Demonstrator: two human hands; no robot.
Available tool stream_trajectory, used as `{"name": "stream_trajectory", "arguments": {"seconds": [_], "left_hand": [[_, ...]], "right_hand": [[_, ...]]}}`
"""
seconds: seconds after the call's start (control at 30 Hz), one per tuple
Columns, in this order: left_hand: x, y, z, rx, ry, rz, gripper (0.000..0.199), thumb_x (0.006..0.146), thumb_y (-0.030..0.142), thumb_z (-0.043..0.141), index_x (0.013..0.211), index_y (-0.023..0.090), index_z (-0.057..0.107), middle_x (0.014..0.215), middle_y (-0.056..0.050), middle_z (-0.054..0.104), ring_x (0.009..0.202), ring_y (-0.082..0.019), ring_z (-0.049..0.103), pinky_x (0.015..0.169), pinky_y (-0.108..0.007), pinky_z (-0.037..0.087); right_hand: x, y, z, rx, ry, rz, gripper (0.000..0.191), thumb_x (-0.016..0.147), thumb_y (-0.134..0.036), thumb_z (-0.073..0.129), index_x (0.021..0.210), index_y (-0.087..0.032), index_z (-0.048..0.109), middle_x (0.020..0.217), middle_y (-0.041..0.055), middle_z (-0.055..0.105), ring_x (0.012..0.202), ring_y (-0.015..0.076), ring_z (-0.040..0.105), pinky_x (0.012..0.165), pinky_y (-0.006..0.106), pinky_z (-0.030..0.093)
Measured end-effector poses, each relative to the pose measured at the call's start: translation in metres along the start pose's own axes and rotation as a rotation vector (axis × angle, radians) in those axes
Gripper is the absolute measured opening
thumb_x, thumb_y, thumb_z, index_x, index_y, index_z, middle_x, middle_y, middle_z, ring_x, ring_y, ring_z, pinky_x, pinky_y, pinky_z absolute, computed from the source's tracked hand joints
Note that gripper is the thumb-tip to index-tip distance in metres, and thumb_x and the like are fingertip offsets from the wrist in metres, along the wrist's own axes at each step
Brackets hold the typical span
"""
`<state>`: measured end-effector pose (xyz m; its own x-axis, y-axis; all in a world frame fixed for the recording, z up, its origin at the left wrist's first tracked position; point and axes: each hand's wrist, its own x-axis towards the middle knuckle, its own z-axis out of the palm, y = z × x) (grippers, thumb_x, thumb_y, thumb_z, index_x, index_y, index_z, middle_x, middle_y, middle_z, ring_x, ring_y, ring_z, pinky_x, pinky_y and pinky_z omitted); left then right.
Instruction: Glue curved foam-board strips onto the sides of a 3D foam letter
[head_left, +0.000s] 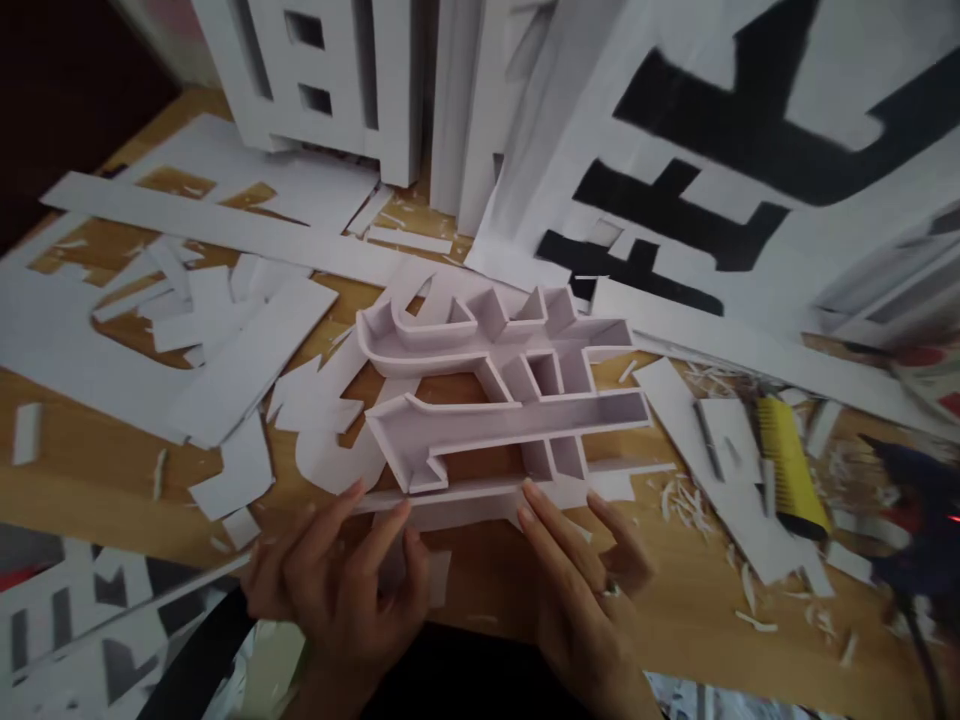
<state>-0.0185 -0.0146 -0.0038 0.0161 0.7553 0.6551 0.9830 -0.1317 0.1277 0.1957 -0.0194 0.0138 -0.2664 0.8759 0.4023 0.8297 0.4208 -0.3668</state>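
Observation:
A hollow white foam-board character [480, 415] with upright walls lies before me, its open side up. Along its near side runs a thin white strip [472, 492]. The fingertips of my left hand [345, 570] rest at the strip's left part, with the fingers bent and spread apart. Further right, my right hand [585, 590] touches the strip with two outstretched fingertips, its other fingers apart; a ring is on one finger. Neither hand is visibly wrapped around anything. Whether the strip is fixed to the character, I cannot tell.
White offcuts [225, 330] cover the table's left side. Tall white letter shapes [322, 80] and a sheet with black characters [675, 190] stand behind. At the right lie a yellow comb-like tool [791, 465], shavings [686, 505] and a blurred dark blue tool [915, 510].

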Motion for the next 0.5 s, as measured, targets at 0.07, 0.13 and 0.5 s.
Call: {"name": "stream_trajectory", "arguments": {"seconds": [0.07,0.13,0.5], "left_hand": [[0.002,0.001,-0.002,0.001,-0.033,0.024,0.044,0.067,0.024,0.078,0.108,0.032,0.064,0.105,-0.009,0.068,0.096,-0.032,0.058,0.091,-0.057,0.045],[0.004,0.004,-0.004,-0.005,-0.060,0.003,0.040,0.067,0.022,0.077,0.103,0.033,0.064,0.100,-0.008,0.068,0.093,-0.031,0.059,0.091,-0.057,0.045],[-0.008,-0.007,-0.009,0.078,-0.111,0.105,0.044,0.066,0.035,0.081,0.104,0.040,0.061,0.105,-0.004,0.067,0.093,-0.030,0.052,0.087,-0.055,0.043]], "right_hand": [[0.002,0.000,0.001,-0.013,0.017,0.011,0.078,0.085,0.005,0.044,0.153,-0.031,0.036,0.128,-0.0044,0.068,0.118,0.0293,0.055,0.100,0.050,0.038],[0.004,-0.001,0.002,-0.011,0.049,0.017,0.075,0.086,0.004,0.046,0.152,-0.031,0.039,0.121,-0.0045,0.072,0.111,0.0297,0.056,0.095,0.049,0.041],[0.008,0.003,0.004,-0.001,0.125,0.009,0.062,0.089,-0.004,0.054,0.144,-0.033,0.052,0.104,-0.0061,0.077,0.081,0.0266,0.060,0.073,0.042,0.045]]}}
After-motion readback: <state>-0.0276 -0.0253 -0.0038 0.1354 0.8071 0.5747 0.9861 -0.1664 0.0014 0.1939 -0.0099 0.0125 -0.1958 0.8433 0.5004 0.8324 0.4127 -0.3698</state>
